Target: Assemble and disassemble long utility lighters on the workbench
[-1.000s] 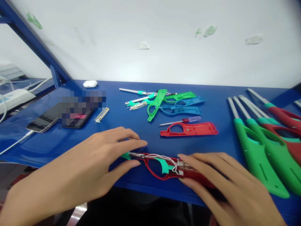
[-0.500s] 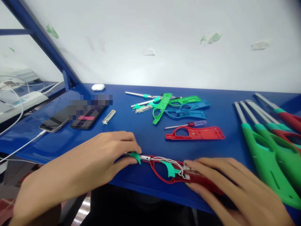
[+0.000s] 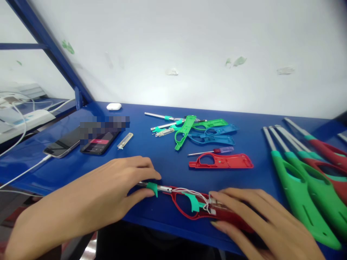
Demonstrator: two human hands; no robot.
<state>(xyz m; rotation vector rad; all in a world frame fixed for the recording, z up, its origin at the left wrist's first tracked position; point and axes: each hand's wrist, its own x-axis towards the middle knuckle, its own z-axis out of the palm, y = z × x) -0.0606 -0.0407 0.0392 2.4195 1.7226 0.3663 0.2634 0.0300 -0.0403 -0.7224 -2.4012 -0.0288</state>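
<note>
An opened red lighter half-shell (image 3: pixel 189 207) with a teal trigger, white wires and a metal tube lies at the near edge of the blue table (image 3: pixel 162 159). My left hand (image 3: pixel 108 191) pinches the metal tube by its teal collar (image 3: pixel 152 187). My right hand (image 3: pixel 260 220) presses down on the red handle end, fingers curled over it. A loose red cover shell (image 3: pixel 221 161) lies just beyond.
Green and blue shells and metal tubes (image 3: pixel 195 128) are piled mid-table with a small screwdriver (image 3: pixel 214 151). Finished green and red lighters (image 3: pixel 306 169) lie at the right. Two phones (image 3: pixel 81 142), a small metal part (image 3: pixel 125 141), a white earbud case (image 3: pixel 114 106) and cables sit left.
My left hand's fingers have closed from spread onto the metal tube at the teal collar. The view has shifted slightly; my right hand stays on the red handle.
</note>
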